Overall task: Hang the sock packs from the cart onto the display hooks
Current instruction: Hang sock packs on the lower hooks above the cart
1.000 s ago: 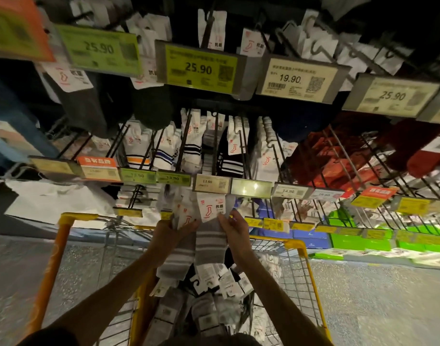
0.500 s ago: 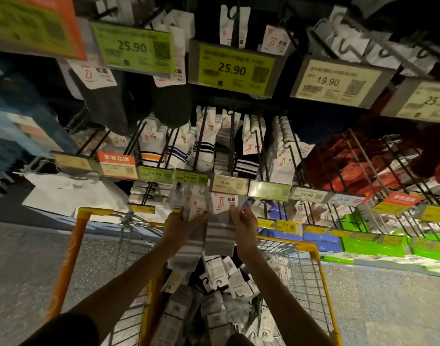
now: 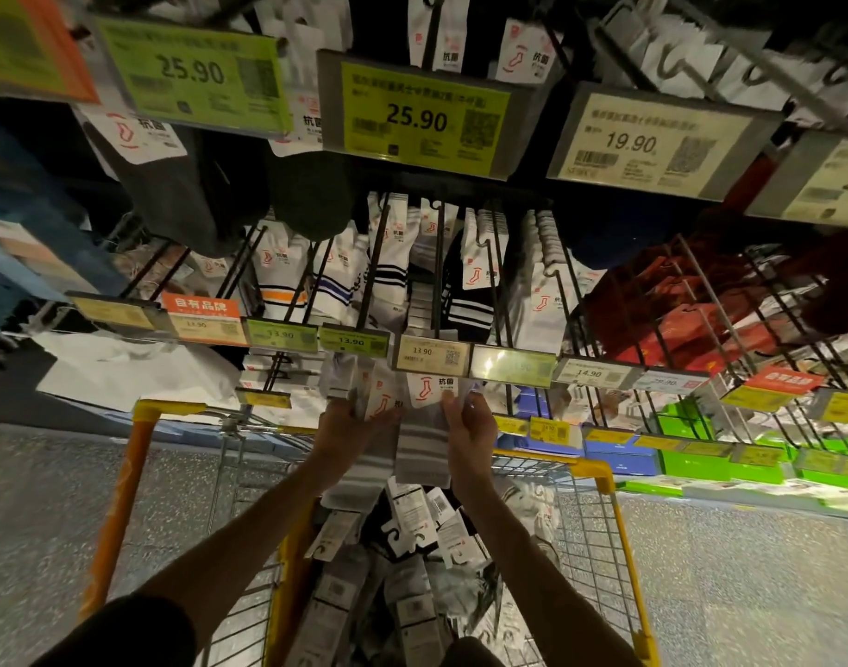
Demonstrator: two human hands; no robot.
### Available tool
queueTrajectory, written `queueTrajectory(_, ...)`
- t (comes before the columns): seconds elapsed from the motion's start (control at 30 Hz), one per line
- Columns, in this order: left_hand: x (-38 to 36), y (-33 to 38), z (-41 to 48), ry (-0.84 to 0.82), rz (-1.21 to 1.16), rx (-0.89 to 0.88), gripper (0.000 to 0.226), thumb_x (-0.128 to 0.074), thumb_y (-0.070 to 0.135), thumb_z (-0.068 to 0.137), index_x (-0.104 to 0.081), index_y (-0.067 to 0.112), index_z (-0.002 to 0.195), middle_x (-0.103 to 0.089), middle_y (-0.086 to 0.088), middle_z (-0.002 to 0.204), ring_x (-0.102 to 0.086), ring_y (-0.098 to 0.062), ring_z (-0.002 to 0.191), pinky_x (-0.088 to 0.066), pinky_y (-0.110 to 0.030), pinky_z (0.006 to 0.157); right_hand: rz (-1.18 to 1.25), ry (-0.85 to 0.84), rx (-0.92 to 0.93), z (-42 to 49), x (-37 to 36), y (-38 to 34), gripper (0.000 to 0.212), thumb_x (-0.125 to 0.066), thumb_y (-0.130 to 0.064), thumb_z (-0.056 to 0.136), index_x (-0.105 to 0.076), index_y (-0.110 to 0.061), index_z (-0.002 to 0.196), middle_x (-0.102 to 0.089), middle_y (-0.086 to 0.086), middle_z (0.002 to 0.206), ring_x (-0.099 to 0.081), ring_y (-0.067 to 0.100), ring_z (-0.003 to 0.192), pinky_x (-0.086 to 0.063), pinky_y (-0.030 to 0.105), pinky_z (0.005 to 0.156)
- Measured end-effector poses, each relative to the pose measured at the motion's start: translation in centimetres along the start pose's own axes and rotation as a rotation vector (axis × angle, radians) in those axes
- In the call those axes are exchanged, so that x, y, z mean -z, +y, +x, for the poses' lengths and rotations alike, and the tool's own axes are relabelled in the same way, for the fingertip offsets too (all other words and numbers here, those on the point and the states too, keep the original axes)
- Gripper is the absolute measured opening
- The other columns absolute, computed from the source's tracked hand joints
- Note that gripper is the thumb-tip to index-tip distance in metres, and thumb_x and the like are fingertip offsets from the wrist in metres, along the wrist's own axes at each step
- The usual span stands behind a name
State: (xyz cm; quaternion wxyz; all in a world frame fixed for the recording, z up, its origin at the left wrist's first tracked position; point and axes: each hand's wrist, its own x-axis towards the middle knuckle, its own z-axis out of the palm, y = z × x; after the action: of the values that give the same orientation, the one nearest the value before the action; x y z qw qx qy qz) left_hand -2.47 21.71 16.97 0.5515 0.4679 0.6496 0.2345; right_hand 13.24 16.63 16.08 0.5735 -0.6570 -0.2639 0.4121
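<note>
Dim aisle here, looking down over a yellow-framed wire cart parked on a grey speckled floor, nose-in to the sock wall. Both arms are up in front of the rack.

The left hand has its fingers curled round a bunch of packs. White header cards fan out above the knuckles and grey striped socks hang below. The right hand pinches a single grey striped sock pack by its right edge. That pack's header card sits just under the price rail, right below the 13.90 tag. Is the card on a peg? Can't tell, the rail hides it.

Down in the cart, loose packs lie heaped, cards facing every way.

Above the rail, black display hooks run out towards us, loaded with white, striped and black socks. An orange label sits at the left end of that rail. Higher up hang the big tags, a green 25.90 tag in the middle and a pale 19.90 tag beside it.

Off to the right, red boxes hang on hooks. Lower down, near the floor, there are rows of blue boxes and green boxes.
</note>
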Motion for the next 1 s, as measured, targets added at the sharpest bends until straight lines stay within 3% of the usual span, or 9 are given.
queueTrajectory(0.17,-0.3,0.1,0.3,0.009,-0.011,-0.005,0.038,-0.085,0.028,0.073,-0.066,0.015,0.103,-0.070,0.005,0.087,-0.068,-0.005,0.075,-0.054,-0.013,0.054,-0.117,-0.002,0.013,1.4,-0.1,0.0,0.013,-0.061,-0.030,0.095,-0.061,-0.021,0.087,-0.071,0.009,0.084,-0.067,0.032,0.080,-0.057,0.049,0.066)
queueTrajectory(0.33,0.0,0.6,0.9,-0.006,0.032,-0.008,0.030,-0.083,0.031,0.076,-0.065,0.022,0.098,-0.066,0.011,0.079,-0.065,0.000,0.069,-0.050,-0.010,0.051,-0.183,0.021,0.014,2.4,-0.6,0.1,0.017,-0.060,-0.026,0.096,-0.061,-0.016,0.083,-0.068,0.001,0.079,-0.064,0.011,0.072,-0.052,0.025,0.060)
queueTrajectory(0.47,0.8,0.0,1.5,0.054,0.026,0.021,0.042,-0.085,0.030,0.073,-0.068,0.010,0.106,-0.071,-0.001,0.088,-0.068,-0.010,0.072,-0.053,-0.016,0.054,-0.205,0.047,-0.051,4.3,-1.4,0.4,0.015,-0.062,-0.020,0.094,-0.069,-0.008,0.096,-0.071,0.001,0.088,-0.065,0.013,0.079,-0.050,0.019,0.064)
queueTrajectory(0.53,1.3,-0.5,1.7,0.092,0.053,0.048,0.055,-0.085,0.035,0.072,-0.065,0.004,0.113,-0.072,-0.010,0.100,-0.068,-0.020,0.080,-0.052,-0.019,0.055,-0.151,0.045,-0.086,5.1,-1.9,0.4,0.012,-0.063,-0.015,0.092,-0.069,-0.009,0.100,-0.073,0.004,0.094,-0.068,0.018,0.087,-0.055,0.026,0.072)
queueTrajectory(0.63,1.6,-1.1,1.4,0.075,0.087,0.069,0.062,-0.084,0.040,0.072,-0.062,0.004,0.117,-0.071,-0.011,0.107,-0.066,-0.020,0.081,-0.050,-0.017,0.053,-0.097,0.026,-0.136,5.7,-2.5,0.9,0.014,-0.061,-0.011,0.088,-0.066,-0.012,0.101,-0.071,0.008,0.100,-0.065,0.020,0.090,-0.054,0.037,0.075)
queueTrajectory(0.73,1.8,-1.2,0.8,0.054,0.086,0.067,0.056,-0.083,0.038,0.074,-0.065,0.005,0.115,-0.071,-0.010,0.107,-0.065,-0.019,0.081,-0.051,-0.018,0.057,-0.088,0.039,-0.147,5.6,-2.8,0.9,0.017,-0.058,-0.014,0.087,-0.067,-0.011,0.101,-0.071,0.009,0.100,-0.063,0.018,0.090,-0.052,0.034,0.073)
queueTrajectory(0.9,1.6,-1.0,0.0,-0.016,0.086,0.065,0.046,-0.084,0.037,0.074,-0.065,0.011,0.107,-0.068,0.000,0.093,-0.064,-0.014,0.077,-0.050,-0.015,0.054,-0.150,0.119,-0.176,5.0,-2.5,0.4,0.010,-0.056,-0.015,0.095,-0.058,-0.018,0.086,-0.057,-0.005,0.072,-0.051,0.014,0.070,-0.041,0.031,0.062)
queueTrajectory(1.0,1.2,-0.8,-0.7,-0.147,-0.051,0.083,0.024,-0.079,0.026,0.081,-0.063,0.019,0.097,-0.069,0.002,0.086,-0.068,-0.008,0.067,-0.051,-0.013,0.051,-0.080,0.031,-0.275,3.3,-1.9,-0.5,0.027,-0.054,-0.010,0.095,-0.059,-0.026,0.074,-0.056,-0.001,0.072,-0.050,0.017,0.069,-0.040,0.033,0.061)
